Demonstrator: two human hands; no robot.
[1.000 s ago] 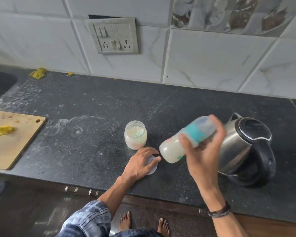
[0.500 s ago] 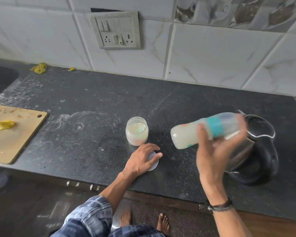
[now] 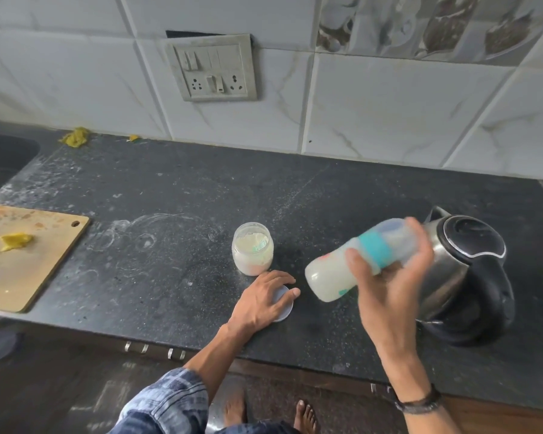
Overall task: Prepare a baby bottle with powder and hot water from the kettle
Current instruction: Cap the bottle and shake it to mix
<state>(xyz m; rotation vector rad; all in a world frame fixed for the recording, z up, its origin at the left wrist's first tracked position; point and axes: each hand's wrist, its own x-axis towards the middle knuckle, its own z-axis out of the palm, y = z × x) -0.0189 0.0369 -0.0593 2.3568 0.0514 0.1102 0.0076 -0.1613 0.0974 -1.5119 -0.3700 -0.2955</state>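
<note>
My right hand [image 3: 389,283] grips a baby bottle [image 3: 329,278] with a teal collar and clear cap, held on its side above the counter, base pointing left. Milky white liquid fills it. The bottle looks motion-blurred. Behind it stands a steel kettle [image 3: 470,277] with a black lid and handle, lid closed. An open jar of pale powder [image 3: 253,252] stands left of the bottle. My left hand [image 3: 264,300] lies flat on the jar's round white lid [image 3: 284,308], which rests on the dark counter just in front of the jar.
A wooden cutting board [image 3: 22,255] with a yellow scrap lies at the left counter edge. A sink [image 3: 0,158] sits at far left. A switch and socket plate [image 3: 212,68] is on the tiled wall. The dark counter [image 3: 170,261] carries white powder smears.
My right hand has swung the bottle back and forth: out to the right half a second ago, now tilted back down to the left. My left hand has stayed on the lid.
</note>
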